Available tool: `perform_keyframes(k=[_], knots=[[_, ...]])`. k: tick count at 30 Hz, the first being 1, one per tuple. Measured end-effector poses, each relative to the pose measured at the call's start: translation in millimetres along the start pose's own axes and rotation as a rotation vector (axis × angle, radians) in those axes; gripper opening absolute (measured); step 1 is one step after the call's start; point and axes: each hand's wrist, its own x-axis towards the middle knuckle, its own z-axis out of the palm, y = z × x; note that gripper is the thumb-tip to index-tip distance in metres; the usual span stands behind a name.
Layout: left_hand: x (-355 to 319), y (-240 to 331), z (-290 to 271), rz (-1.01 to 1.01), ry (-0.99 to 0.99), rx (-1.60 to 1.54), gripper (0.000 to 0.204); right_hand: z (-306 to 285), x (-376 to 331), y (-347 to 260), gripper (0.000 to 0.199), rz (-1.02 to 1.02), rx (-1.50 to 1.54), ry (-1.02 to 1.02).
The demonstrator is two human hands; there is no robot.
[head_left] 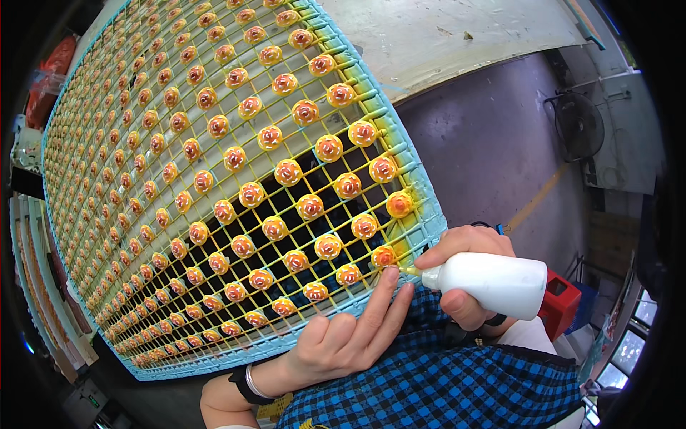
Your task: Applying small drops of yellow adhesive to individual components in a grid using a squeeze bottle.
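Grey floor beyond bead-studded wire rack

The left hand lies low in the middle of the frame, palm down, its forearm coming in from the lower left edge with a dark band and a pale bangle at the wrist. Its index and middle fingers stretch up and to the right, side by side; the others curl under. The right hand sits just right of those fingertips, fist closed in a grip, thumb underneath, knuckles on top.
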Motion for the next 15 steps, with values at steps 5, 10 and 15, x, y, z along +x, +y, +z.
perform_keyframes(k=[5, 10, 15], knots=[[0.7, -0.1, -1.3, -0.001, 0.0, -0.002, 0.029, -1.6, -2.0, -0.7, 0.036, 0.033, -0.001, 0.008], [1.1, -0.1, -2.3, -0.006, -0.01, -0.013, 0.029, 0.0, -4.1, -0.7, 0.035, 0.086, 0.068, 0.063], [1.6, -0.7, -2.4, 0.007, -0.01, -0.004, 0.03, 1.8, -6.8, -0.5, 0.035, 0.129, 0.109, 0.103]])
